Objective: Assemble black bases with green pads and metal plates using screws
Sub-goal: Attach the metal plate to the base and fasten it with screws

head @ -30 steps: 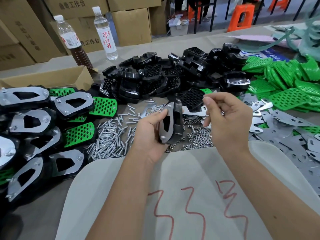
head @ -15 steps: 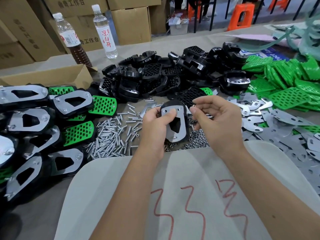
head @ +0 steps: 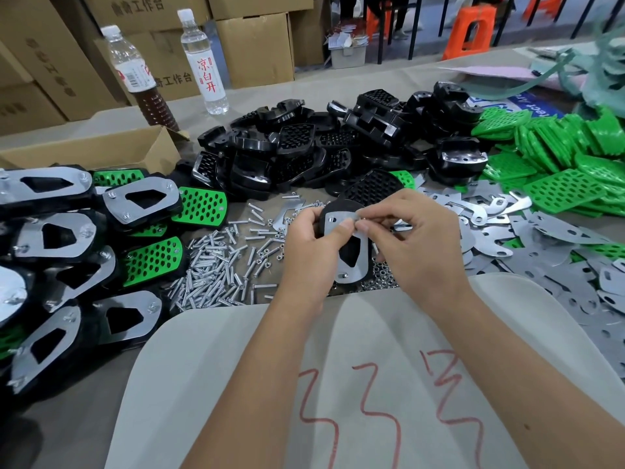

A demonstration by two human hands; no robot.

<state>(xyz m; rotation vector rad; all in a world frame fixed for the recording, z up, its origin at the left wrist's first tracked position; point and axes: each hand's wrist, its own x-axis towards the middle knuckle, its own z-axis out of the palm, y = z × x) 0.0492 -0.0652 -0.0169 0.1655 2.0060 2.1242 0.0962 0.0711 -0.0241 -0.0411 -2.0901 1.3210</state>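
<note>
Black base [head: 348, 247] w/ a metal plate [head: 358, 262] on top sits up in the person's hands, mid-table, just above the near edge of the white sheet [head: 338, 384] w/ red scribbles. Left hand [head: 304, 252] grips the base from the left, thumb lying across the plate's upper part. Right hand [head: 416, 245] comes in from the right, thumb and forefinger pinched tight on something tiny at the plate's top hole; can't tell if it's a screw or a nut. One screw already shows at the plate's near end.

Loose screws [head: 216, 269] lie scattered left of the hands, small nuts [head: 382, 279] just under and right of the base. Bare bases [head: 304, 154] heaped behind, green pads [head: 558, 157] stacked far right, spare plates [head: 558, 245] spread to the right. Finished units [head: 67, 231], plate up w/ green showing, piled along the left. Two bottles [head: 203, 62] and cardboard boxes [head: 253, 45] stand at the back; an open box [head: 101, 150] rests on the table left of the black heap.
</note>
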